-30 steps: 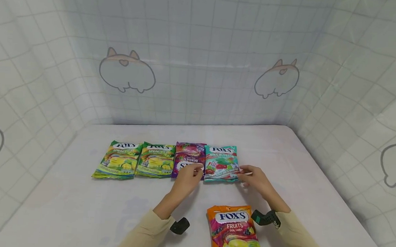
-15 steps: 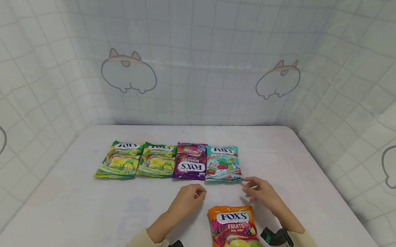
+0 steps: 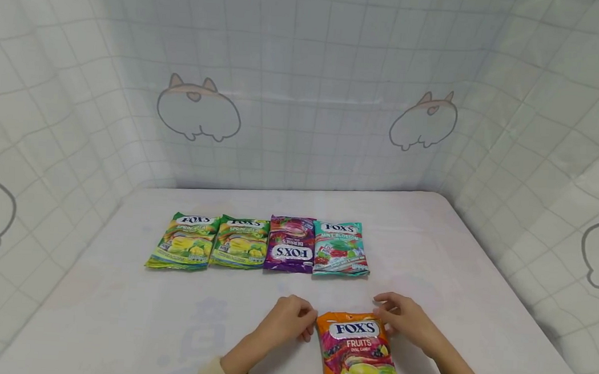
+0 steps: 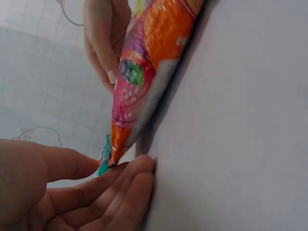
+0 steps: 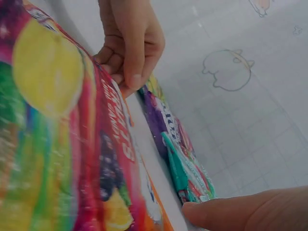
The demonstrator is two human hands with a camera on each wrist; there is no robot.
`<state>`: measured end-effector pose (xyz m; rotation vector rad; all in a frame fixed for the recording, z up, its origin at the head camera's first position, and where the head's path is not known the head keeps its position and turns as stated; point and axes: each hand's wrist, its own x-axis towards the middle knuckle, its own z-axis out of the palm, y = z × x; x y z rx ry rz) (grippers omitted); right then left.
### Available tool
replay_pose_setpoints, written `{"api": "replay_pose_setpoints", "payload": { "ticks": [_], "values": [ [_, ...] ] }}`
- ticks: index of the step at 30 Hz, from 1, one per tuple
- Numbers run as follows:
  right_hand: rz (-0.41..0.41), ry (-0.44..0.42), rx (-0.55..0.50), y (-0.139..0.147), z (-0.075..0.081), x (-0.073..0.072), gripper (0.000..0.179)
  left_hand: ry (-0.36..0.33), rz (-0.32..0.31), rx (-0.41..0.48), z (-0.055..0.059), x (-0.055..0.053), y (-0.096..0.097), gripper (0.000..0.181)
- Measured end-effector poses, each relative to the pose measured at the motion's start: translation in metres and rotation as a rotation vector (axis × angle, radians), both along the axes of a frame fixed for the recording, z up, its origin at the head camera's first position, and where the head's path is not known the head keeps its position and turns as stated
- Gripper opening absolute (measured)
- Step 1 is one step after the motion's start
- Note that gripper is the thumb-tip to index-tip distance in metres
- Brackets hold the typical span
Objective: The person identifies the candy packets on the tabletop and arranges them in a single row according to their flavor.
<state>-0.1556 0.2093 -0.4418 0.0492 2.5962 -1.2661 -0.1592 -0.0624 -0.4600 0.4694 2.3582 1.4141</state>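
An orange and magenta bag of Fox's Fruits candy lies face up at the front of the table. My left hand is at its upper left corner; in the left wrist view the thumb and bent fingers stand apart around the corner tip. By the upper right corner is my right hand, its thumb and forefinger spread. The right wrist view shows the right thumb beyond the bag's edge, the other right fingers out of sight.
A row of candy bags lies farther back: two green Spring Tea bags, an upside-down purple Berries bag and a teal Mint Blossom bag. White grid-patterned sheets surround the white table at the back and sides.
Both hands have drawn back from the purple and teal bags toward the person, reaching the top corners of the orange candy bag. The bags have stayed in place on the table.
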Motion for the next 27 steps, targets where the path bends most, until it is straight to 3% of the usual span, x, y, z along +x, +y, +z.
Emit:
{"api": "replay_pose_setpoints", "payload": {
  "ticks": [5, 12, 20, 27],
  "values": [
    [0.035, -0.040, -0.049, 0.004, 0.002, 0.010, 0.045, -0.121, -0.017, 0.033, 0.001, 0.003, 0.002, 0.020],
    [0.036, -0.140, -0.059, 0.010, 0.005, 0.022, 0.044, -0.227, -0.031, 0.055, 0.002, 0.011, 0.006, 0.021],
    [0.087, -0.237, -0.047, 0.014, 0.008, 0.035, 0.045, -0.311, -0.081, 0.052, 0.004, 0.022, 0.008, 0.024],
    [0.145, -0.289, -0.158, 0.017, 0.006, 0.041, 0.045, -0.346, -0.105, 0.068, 0.003, 0.030, 0.009, 0.022]
  ]
}}
